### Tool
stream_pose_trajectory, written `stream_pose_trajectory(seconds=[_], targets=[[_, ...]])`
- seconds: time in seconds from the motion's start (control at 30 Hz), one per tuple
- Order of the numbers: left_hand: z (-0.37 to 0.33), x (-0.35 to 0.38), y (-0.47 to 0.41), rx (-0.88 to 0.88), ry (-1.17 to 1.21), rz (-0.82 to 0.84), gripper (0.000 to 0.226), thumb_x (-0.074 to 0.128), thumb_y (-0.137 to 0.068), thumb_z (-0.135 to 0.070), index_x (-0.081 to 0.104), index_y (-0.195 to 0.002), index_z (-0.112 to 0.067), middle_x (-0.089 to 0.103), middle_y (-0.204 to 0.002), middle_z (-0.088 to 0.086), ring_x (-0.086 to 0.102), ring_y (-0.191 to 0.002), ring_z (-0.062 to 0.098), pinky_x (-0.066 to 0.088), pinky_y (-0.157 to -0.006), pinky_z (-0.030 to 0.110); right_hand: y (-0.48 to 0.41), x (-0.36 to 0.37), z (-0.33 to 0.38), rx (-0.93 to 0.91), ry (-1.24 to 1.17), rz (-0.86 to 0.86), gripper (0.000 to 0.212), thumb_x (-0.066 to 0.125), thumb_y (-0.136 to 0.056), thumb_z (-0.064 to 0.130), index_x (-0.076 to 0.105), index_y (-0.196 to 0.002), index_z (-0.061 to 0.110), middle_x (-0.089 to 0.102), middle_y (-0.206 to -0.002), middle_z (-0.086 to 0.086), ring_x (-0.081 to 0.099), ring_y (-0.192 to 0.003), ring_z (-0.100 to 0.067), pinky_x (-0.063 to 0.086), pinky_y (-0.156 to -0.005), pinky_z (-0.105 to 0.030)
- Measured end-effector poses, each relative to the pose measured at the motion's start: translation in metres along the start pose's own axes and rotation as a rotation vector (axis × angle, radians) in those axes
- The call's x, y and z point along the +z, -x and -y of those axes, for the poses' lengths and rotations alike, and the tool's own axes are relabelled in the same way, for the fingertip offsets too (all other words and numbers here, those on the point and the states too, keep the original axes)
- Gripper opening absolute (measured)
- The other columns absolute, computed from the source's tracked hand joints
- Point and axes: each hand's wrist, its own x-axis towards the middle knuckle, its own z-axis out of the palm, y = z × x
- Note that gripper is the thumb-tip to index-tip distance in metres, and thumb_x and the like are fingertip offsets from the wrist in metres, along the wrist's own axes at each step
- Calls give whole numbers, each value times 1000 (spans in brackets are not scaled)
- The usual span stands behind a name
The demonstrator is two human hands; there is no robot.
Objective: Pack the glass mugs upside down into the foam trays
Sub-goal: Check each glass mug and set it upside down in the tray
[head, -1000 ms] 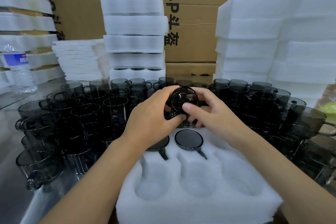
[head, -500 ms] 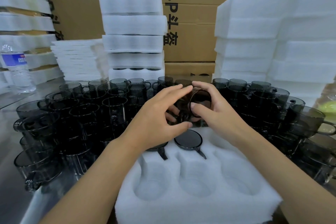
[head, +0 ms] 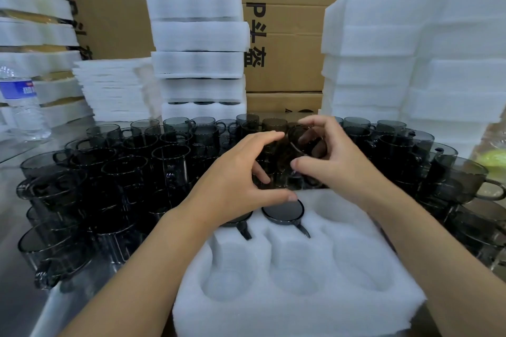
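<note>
Foam tray (head: 301, 309) at 6 o'clock has six pockets in two rows of three, and only two are filled. One upside-down mug (head: 283, 210) sits in the middle pocket of the far row. A second upside-down mug (head: 236, 220) is at 9 o'clock of it, half hidden under the left hand (head: 238, 183).

The far pocket at 3 o'clock of the middle mug and all three near pockets stand empty, so this tray is about a third done.

A third smoky glass mug (head: 284, 156) is held in the air just beyond the tray's 12 o'clock edge, between both hands. The left hand's fingers (head: 262, 137) curl round its left side, and the right hand (head: 336, 164) curls round its right side with the thumb in front. It looks tilted rather than mouth-down, though the dark glass makes this hard to read.

Dozens of loose mugs (head: 131, 172) crowd the table (head: 8, 194) from 9 round to 3 o'clock, so most of the packing is probably still to come.
</note>
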Motion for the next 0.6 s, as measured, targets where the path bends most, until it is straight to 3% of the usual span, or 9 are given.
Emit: stream_pose_trajectory(seconds=[0.07, 0.17, 0.23, 0.3, 0.37, 0.47, 0.6], targets=[[-2, -1, 1, -3, -62, 12, 79, 72, -60, -64, 33, -129, -58, 42, -111, -46, 61, -79, -6, 57, -71, 31, -1, -16, 4, 55, -51, 84, 52, 67, -52, 39, 53, -102, 40, 60, -98, 6, 55, -66, 4, 42, -54, -10], [-3, -1, 3, 24, -113, 10, 65, 67, -69, -62, 37, -127, -57, 43, -99, -52, 59, -72, -9, 56, -66, 29, 1, -40, 5, 100, -77, 243, 50, 62, -47, 37, 62, -96, 32, 65, -88, 8, 57, -74, -5, 41, -67, -20], [-2, 0, 3, 33, -138, 12, 56, 67, -76, -55, 43, -127, -52, 45, -97, -50, 58, -74, -7, 54, -65, 29, 3, -50, 4, 151, -62, 379, 52, 63, -46, 33, 64, -98, 28, 67, -93, 1, 57, -81, -11, 41, -76, -33], [0, 1, 2, 35, -154, 11, 50, 66, -80, -51, 47, -126, -49, 46, -96, -48, 58, -75, -6, 50, -63, 24, 7, -55, 4, 210, 10, 527, 56, 66, -48, 32, 64, -103, 25, 66, -105, -6, 59, -90, -17, 42, -83, -38], [1, 1, 2, 33, -168, 8, 46, 64, -83, -48, 48, -125, -47, 48, -95, -46, 59, -76, -5, 44, -62, 19, 9, -59, 5, 251, 75, 611, 55, 68, -50, 31, 64, -105, 24, 65, -109, -6, 60, -95, -17, 44, -86, -34], [2, 1, 3, 28, -182, 6, 42, 63, -84, -46, 50, -124, -46, 51, -93, -40, 60, -77, -3, 44, -61, 19, 11, -63, 6, 277, 117, 604, 46, 68, -56, 22, 64, -102, 24, 65, -107, -8, 61, -90, -13, 46, -84, -32], [3, 2, 2, 13, -201, 6, 39, 62, -85, -44, 53, -123, -44, 53, -98, -32, 60, -78, -3, 46, -62, 21, 12, -63, 11, 283, 241, 603, 45, 68, -61, 28, 64, -101, 48, 62, -113, -2, 61, -92, -7, 48, -84, -23]])
